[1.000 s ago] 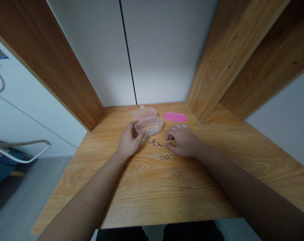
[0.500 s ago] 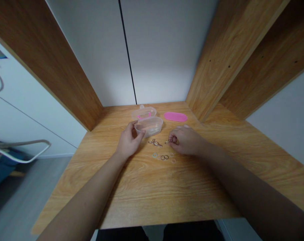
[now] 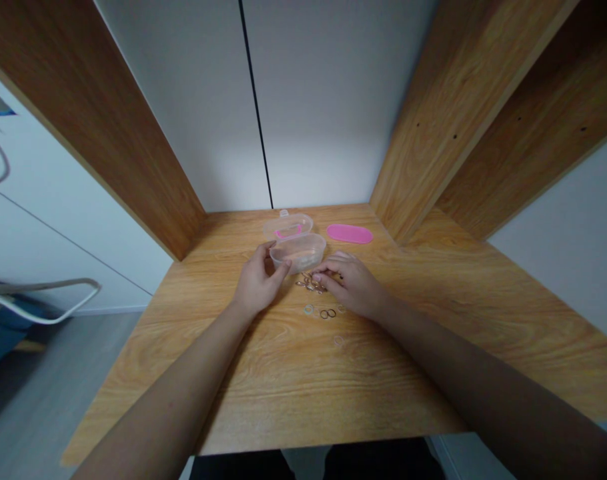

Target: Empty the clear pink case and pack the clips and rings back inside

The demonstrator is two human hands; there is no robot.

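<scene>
My left hand (image 3: pixel 257 280) holds the near left side of a clear plastic box (image 3: pixel 311 250), thumb in front and fingers behind. The box stands with its lid (image 3: pixel 303 220) folded back; a pink handle shows on the lid. My right hand (image 3: pixel 351 283) is closed in a pinch just in front of the box, with a small coppery metal piece (image 3: pixel 306 275) at its fingertips. Under those fingertips lies a small pile of similar shiny pieces (image 3: pixel 311 287), partly hidden. Nearer me lie thin rings: two dark ones (image 3: pixel 327 314), a pale greenish one (image 3: pixel 308 309) and faint clear ones (image 3: pixel 338 341).
A pink oval plate (image 3: pixel 349 233) lies flat to the right behind the box. The wooden tabletop (image 3: pixel 283 387) is bounded by a white back panel (image 3: pixel 323 133) and wooden side boards (image 3: pixel 413 167). A white tube (image 3: pixel 58 319) is off to the left.
My right hand has moved left to the pile, and the metal pieces that were by its fingers are now there. One clear ring has shifted toward me. My left hand stays on the box.
</scene>
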